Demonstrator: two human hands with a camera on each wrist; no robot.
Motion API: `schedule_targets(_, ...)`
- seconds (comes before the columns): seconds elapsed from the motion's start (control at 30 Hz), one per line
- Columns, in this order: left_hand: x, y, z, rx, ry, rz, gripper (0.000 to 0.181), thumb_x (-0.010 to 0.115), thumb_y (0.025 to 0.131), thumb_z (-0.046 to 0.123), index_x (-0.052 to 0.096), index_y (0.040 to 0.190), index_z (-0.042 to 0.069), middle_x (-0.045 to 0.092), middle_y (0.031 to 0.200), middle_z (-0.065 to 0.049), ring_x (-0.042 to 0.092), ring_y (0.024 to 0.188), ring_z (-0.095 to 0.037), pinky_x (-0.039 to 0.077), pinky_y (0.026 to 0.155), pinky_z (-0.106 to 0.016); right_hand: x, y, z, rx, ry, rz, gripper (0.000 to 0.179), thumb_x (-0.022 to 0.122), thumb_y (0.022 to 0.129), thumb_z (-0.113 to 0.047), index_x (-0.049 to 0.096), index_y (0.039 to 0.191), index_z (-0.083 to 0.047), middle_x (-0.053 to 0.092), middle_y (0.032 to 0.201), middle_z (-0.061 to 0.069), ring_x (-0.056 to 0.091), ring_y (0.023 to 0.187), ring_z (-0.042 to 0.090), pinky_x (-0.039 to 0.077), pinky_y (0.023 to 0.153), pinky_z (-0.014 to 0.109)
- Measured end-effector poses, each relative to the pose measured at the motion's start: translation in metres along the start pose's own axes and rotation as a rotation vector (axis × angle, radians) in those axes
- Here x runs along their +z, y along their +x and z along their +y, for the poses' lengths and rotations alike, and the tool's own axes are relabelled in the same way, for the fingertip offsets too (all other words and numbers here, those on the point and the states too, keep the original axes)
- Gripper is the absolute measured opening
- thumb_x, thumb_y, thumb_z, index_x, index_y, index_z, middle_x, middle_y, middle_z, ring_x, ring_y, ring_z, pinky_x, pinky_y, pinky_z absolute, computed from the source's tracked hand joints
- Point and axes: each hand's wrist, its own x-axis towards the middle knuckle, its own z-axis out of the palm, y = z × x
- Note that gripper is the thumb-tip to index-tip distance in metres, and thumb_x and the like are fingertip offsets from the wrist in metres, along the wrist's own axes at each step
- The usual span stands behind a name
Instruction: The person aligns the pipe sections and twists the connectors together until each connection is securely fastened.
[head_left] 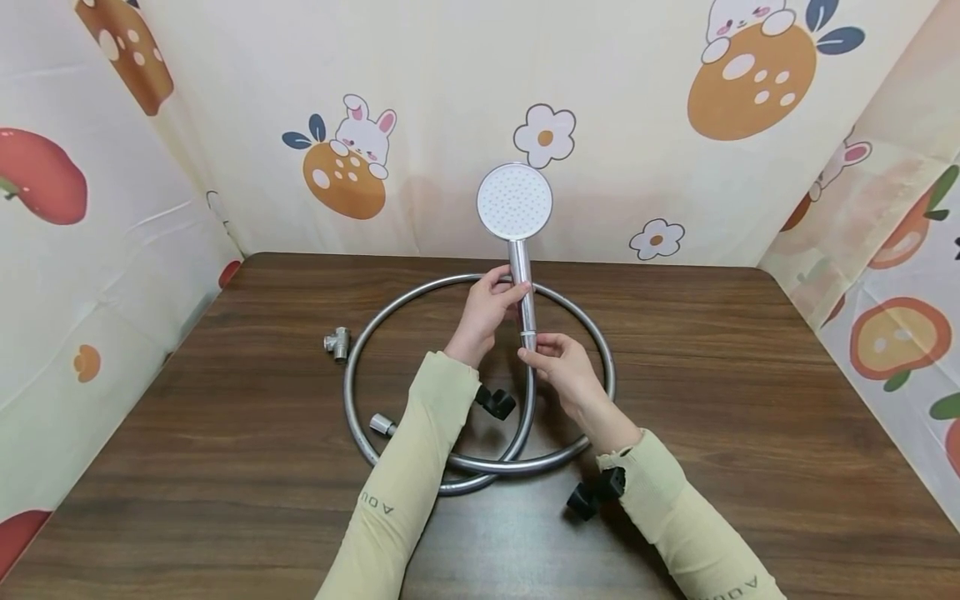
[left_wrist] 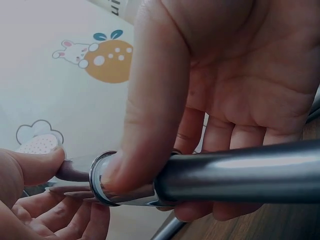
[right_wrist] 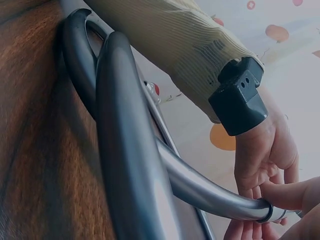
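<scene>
A handheld shower head [head_left: 514, 202] with a white perforated face and chrome handle stands upright above the table. My left hand [head_left: 487, 312] grips the handle, thumb across it. Just below, my right hand [head_left: 562, 367] pinches the joint where the handle meets the grey metal shower hose [head_left: 607, 358]. In the left wrist view the right thumb [left_wrist: 135, 170] lies on the shiny collar at the hose end, with the left hand [left_wrist: 35, 185] beyond it. Whether the threads are engaged cannot be told. The right wrist view shows the hose [right_wrist: 125, 130] curving up to both hands.
The hose lies in a wide loop on the brown wooden table [head_left: 750, 400]. Its other end, a chrome nut [head_left: 382, 425], rests inside the loop. A small silver tee fitting [head_left: 337, 343] lies left of the loop. Patterned cloth [head_left: 450, 100] hangs behind the table and at both sides.
</scene>
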Motion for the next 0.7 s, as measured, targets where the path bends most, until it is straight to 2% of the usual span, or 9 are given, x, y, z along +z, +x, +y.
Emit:
schedule_targets(0.2, -0.0002, -0.0006, -0.0001, -0.008, 0.020, 0.002, 0.039, 0.062, 0.086, 0.013, 0.051, 0.124, 0.008, 0.062, 0.107, -0.018, 0.057, 0.071, -0.013, 0.044, 0.086, -0.048, 0.0005, 0.0010, 0.0011, 0.008, 0.002, 0.010, 0.039, 0.062, 0.085, -0.009, 0.047, 0.119, 0.006, 0.054, 0.098, 0.008, 0.052, 0.077, 0.007, 0.045, 0.073, 0.023)
schedule_targets(0.4, -0.0006, 0.0001, 0.0000, -0.013, 0.027, 0.004, 0.039, 0.062, 0.086, 0.014, 0.051, 0.124, 0.009, 0.062, 0.107, -0.018, 0.057, 0.072, -0.013, 0.046, 0.082, -0.043, 0.0003, 0.0009, 0.0015, -0.005, 0.012, 0.002, 0.038, 0.060, 0.085, -0.007, 0.049, 0.119, 0.007, 0.056, 0.091, 0.004, 0.054, 0.072, 0.004, 0.045, 0.071, 0.022)
schedule_targets(0.7, -0.0009, 0.0006, 0.0018, -0.015, 0.043, 0.009, 0.040, 0.062, 0.086, 0.014, 0.051, 0.124, 0.009, 0.063, 0.107, -0.016, 0.059, 0.076, -0.012, 0.048, 0.074, -0.031, -0.0026, 0.0026, 0.0013, -0.009, 0.017, -0.037, 0.036, 0.057, 0.089, -0.007, 0.049, 0.121, 0.008, 0.063, 0.098, 0.012, 0.063, 0.088, 0.014, 0.047, 0.074, 0.022)
